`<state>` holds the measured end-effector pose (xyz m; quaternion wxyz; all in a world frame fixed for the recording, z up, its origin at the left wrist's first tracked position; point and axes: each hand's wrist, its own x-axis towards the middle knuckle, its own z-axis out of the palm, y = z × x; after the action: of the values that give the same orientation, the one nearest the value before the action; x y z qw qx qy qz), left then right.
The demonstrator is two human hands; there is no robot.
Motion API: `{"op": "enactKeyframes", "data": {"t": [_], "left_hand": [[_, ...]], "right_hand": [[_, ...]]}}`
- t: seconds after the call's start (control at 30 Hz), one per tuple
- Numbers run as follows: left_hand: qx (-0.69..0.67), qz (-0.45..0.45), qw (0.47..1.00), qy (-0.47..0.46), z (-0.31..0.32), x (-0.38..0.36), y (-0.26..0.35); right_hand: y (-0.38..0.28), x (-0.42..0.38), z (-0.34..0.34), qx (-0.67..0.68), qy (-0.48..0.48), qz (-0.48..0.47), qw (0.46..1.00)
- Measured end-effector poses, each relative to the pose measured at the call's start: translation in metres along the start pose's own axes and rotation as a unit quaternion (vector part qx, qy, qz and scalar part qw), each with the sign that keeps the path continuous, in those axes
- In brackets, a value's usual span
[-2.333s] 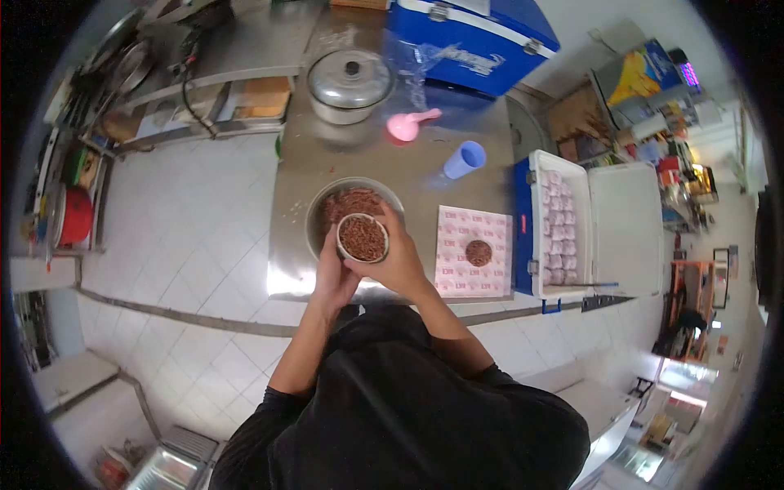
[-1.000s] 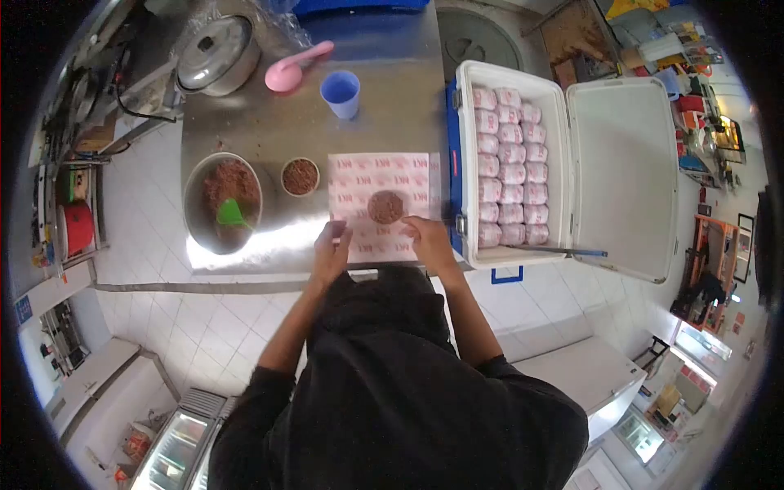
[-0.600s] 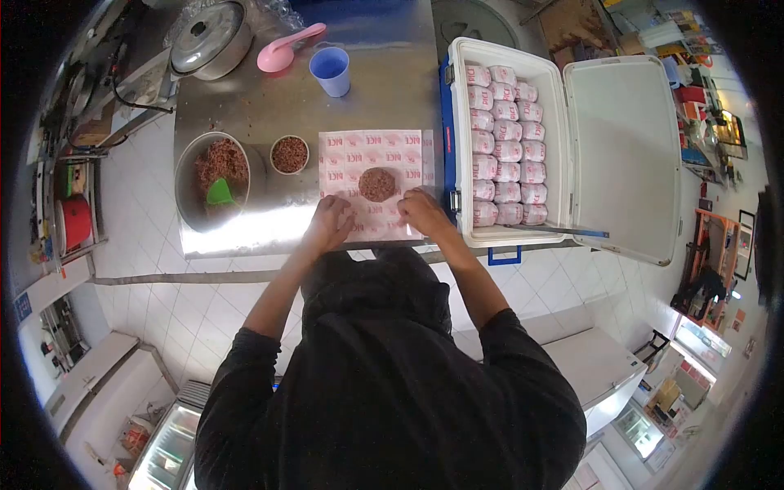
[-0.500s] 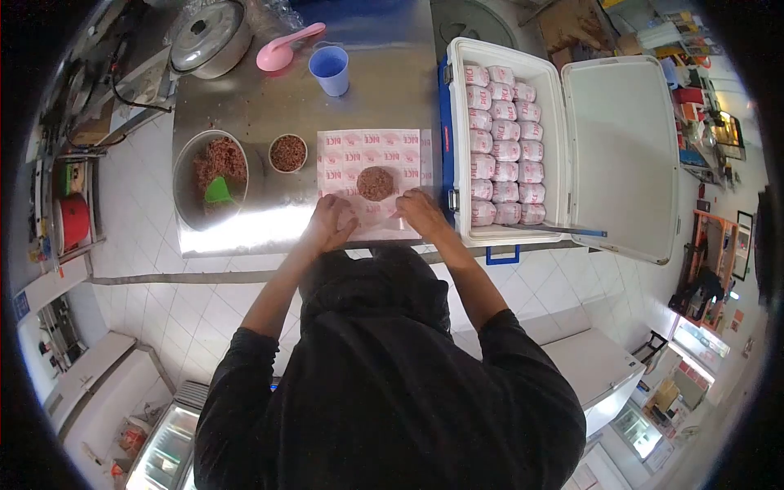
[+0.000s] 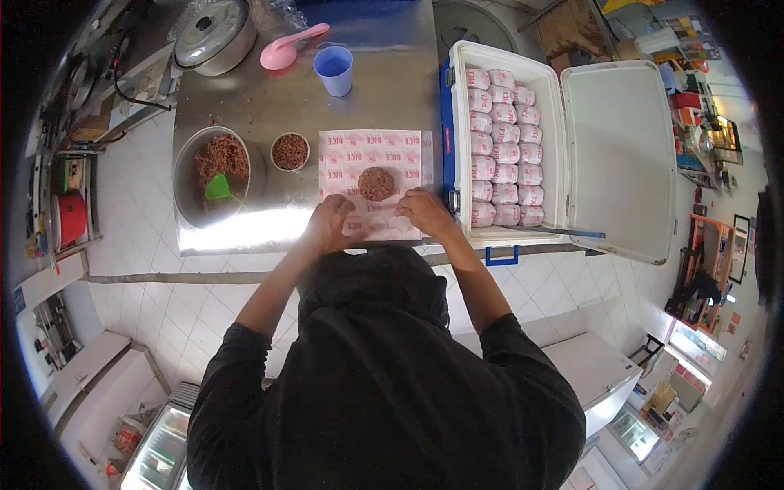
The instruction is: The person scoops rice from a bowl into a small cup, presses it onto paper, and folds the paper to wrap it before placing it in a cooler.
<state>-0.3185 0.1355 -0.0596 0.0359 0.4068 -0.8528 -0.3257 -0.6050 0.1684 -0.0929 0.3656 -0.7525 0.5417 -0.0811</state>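
Note:
A round, flat-topped mound of reddish-brown rice (image 5: 376, 184) rests on pink-and-white printed wrapping paper (image 5: 371, 149) on the metal table. At the paper's near left part, my left hand (image 5: 330, 223) has its fingers curled in on the sheet. My right hand (image 5: 428, 213) pinches the sheet at the near right, its fingertips just short of the mound. Both hands are closed on the paper and apart from the rice. The paper's near edge is partly hidden by my hands and dark clothing.
To the left stand a metal pot (image 5: 181, 194) of rice with a green scoop (image 5: 218, 188) and a small cup of rice (image 5: 290, 152). Farther back are a pink ladle (image 5: 280, 55), a blue cup (image 5: 334, 72) and a lidded pot (image 5: 211, 41). An open cooler (image 5: 552, 147) holds several wrapped bundles (image 5: 506, 153).
My hands have shifted slightly, the fingers of the left hand moving a little farther up the paper. The rice mound stays in place on the sheet.

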Motion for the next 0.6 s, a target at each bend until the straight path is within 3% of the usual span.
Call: {"op": "enactKeyframes", "data": {"t": [0.17,0.27,0.37,0.47,0.6], "left_hand": [[-0.055,-0.025,0.998,-0.005,-0.013,0.009,0.0],[-0.077,-0.103,0.987,-0.099,-0.027,0.021,0.008],[-0.006,-0.039,0.999,-0.035,-0.009,0.025,0.001],[-0.038,-0.03,0.999,0.009,0.0,0.027,-0.012],[-0.033,0.002,0.998,0.061,-0.01,0.042,-0.023]], "right_hand": [[-0.007,-0.005,-0.008,-0.018,0.034,0.001,0.999],[-0.003,-0.003,-0.001,-0.01,0.014,0.011,1.0],[0.008,0.003,0.008,-0.001,-0.006,0.036,0.999],[-0.004,-0.004,0.001,0.066,0.077,0.015,0.995],[-0.034,-0.007,-0.019,0.015,0.152,0.03,0.988]]}}
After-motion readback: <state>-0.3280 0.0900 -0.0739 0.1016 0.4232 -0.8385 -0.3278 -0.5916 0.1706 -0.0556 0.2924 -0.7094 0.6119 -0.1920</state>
